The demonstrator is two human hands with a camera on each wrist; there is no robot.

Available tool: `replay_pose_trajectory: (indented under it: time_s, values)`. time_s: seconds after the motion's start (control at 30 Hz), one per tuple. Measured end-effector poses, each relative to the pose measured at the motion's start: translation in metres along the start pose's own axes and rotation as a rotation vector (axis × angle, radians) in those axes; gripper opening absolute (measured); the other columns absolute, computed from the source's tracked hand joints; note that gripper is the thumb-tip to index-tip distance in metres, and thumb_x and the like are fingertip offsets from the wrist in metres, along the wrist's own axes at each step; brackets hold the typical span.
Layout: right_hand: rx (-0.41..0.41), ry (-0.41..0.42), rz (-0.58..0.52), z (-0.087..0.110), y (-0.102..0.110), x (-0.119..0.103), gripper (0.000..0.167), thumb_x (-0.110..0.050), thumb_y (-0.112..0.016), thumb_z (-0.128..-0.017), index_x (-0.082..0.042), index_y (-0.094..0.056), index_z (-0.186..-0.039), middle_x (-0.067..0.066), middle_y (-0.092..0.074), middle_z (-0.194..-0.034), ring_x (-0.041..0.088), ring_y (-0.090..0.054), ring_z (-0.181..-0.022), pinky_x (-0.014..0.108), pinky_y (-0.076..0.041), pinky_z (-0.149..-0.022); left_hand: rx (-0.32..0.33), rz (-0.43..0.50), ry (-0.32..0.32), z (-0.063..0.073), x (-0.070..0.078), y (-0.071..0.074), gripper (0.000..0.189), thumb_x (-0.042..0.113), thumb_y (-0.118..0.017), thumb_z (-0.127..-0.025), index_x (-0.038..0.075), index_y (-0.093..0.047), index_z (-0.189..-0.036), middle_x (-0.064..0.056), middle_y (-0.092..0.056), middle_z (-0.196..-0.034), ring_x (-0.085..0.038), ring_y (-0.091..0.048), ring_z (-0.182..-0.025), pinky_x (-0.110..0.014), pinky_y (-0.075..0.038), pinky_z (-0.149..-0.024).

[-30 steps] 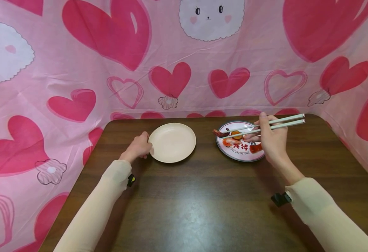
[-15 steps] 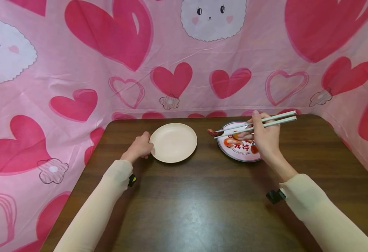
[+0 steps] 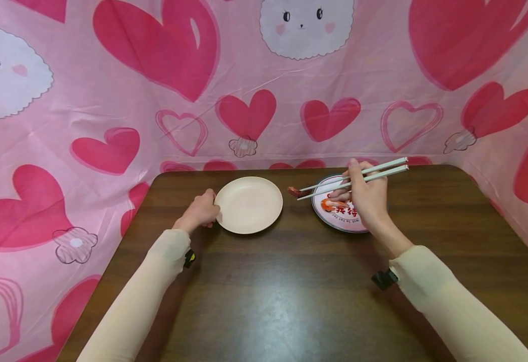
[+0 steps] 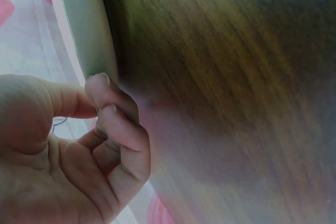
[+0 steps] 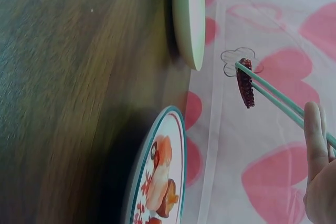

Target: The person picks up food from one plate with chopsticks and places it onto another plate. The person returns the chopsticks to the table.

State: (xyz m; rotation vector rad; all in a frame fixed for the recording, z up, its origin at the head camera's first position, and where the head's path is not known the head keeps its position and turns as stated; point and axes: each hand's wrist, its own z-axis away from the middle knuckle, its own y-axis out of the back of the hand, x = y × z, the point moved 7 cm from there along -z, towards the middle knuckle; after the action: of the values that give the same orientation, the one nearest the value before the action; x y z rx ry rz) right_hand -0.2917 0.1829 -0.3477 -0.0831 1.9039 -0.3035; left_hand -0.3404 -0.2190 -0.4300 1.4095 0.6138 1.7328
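My left hand [image 3: 199, 208] pinches the near-left rim of a plain cream plate [image 3: 250, 203]; in the left wrist view, thumb and curled fingers meet at the edge of this plate [image 4: 86, 24]. My right hand [image 3: 367, 193] holds a pair of pale green chopsticks [image 3: 392, 172]. Between their tips is a dark red, bumpy piece like an octopus tentacle [image 3: 294, 192], raised in the gap between the two plates. Under the right hand sits a printed plate [image 3: 329, 221] with a shrimp [image 5: 160, 169] and a brown mushroom-like piece [image 5: 169, 200]. The hand hides part of that plate.
Both plates are near the back edge of a dark wooden table [image 3: 264, 291]. A pink cloth [image 3: 286, 75] with hearts hangs behind and beside it. Each wrist carries a small black device, seen at the right wrist as a black mount [image 3: 383, 279].
My right hand has moved left with the chopsticks, carrying the tentacle-like piece from over the printed plate toward the cream plate. The left hand stays at the rim.
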Motion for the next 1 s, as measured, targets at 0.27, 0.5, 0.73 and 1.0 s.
replay_pose_trajectory:
  time_s: [0.27, 0.5, 0.73, 1.0]
  values:
    - [-0.025, -0.034, 0.030, -0.004, -0.015, 0.004, 0.047, -0.034, -0.063, -0.107, 0.012, -0.054, -0.097, 0.018, -0.071, -0.067, 0.025, -0.072, -0.052, 0.045, -0.057, -0.049, 0.007, 0.007, -0.007, 0.000, 0.001, 0.001, 0.024, 0.010, -0.051, -0.100, -0.002, -0.044, -0.120, -0.017, -0.061, -0.083, -0.024, -0.061, -0.058, -0.033, -0.053, -0.054]
    - [-0.030, -0.018, 0.059, -0.008, -0.026, 0.005, 0.045, -0.032, -0.061, -0.108, 0.011, -0.055, -0.098, 0.031, -0.068, -0.072, 0.024, -0.073, -0.054, 0.039, -0.058, -0.050, -0.002, -0.001, 0.004, -0.004, -0.002, -0.001, 0.025, 0.011, -0.051, -0.101, -0.001, -0.044, -0.122, -0.018, -0.061, -0.086, -0.024, -0.060, -0.058, -0.033, -0.053, -0.055]
    - [-0.027, -0.028, 0.042, -0.009, -0.031, 0.011, 0.048, -0.033, -0.062, -0.107, 0.014, -0.054, -0.101, 0.033, -0.067, -0.074, 0.025, -0.073, -0.054, 0.038, -0.057, -0.048, 0.011, 0.005, 0.004, -0.004, -0.002, -0.002, 0.024, 0.010, -0.052, -0.100, -0.001, -0.044, -0.120, -0.018, -0.062, -0.087, -0.024, -0.060, -0.057, -0.033, -0.053, -0.055]
    - [-0.034, -0.023, 0.051, -0.010, -0.038, 0.014, 0.049, -0.034, -0.060, -0.108, 0.014, -0.055, -0.100, 0.035, -0.065, -0.073, 0.026, -0.072, -0.053, 0.038, -0.057, -0.046, 0.018, 0.013, 0.007, -0.001, -0.002, -0.002, 0.027, 0.009, -0.054, -0.099, -0.001, -0.044, -0.123, -0.020, -0.061, -0.091, -0.025, -0.059, -0.059, -0.034, -0.054, -0.056]
